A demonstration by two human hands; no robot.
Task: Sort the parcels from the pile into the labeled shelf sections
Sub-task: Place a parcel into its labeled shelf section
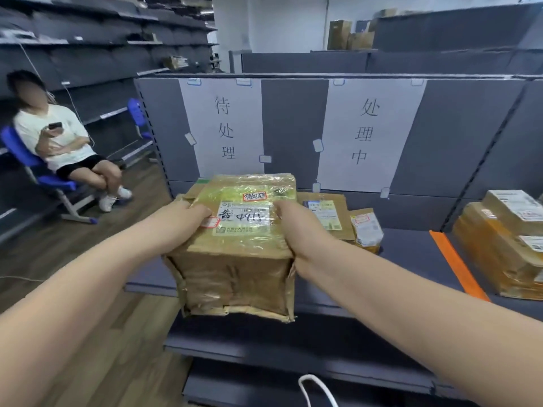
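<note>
The left hand (pixel 188 214) gripped the upper left edge of a squat brown cardboard parcel wrapped in glossy clear tape (pixel 235 248), fingers curled over its top beside the white shipping label (pixel 244 218). The parcel was held in the air just over the front edge of the dark grey shelf deck (pixel 411 254), below the white paper sign on the left (pixel 223 127) of the back panel. Its corners were crushed and its bottom flaps frayed — the board looked soft and tired, so it would probably give under a hard squeeze. The tape looked slick; a grip on the edges, with a palm under the base, would seem safer than pinching the flat faces. Two hands on it suggested some weight. The right hand (pixel 296 227) grasped the upper right edge, thumb on top. Further right, a flat brown parcel (pixel 326 212) and a small yellowish packet (pixel 367 230) rested toward the shelf's back, under the second white sign (pixel 370 133). Beyond an orange divider strip (pixel 458 265), stacked tape-wrapped boxes (pixel 499 245) sat at the right edge.
</note>
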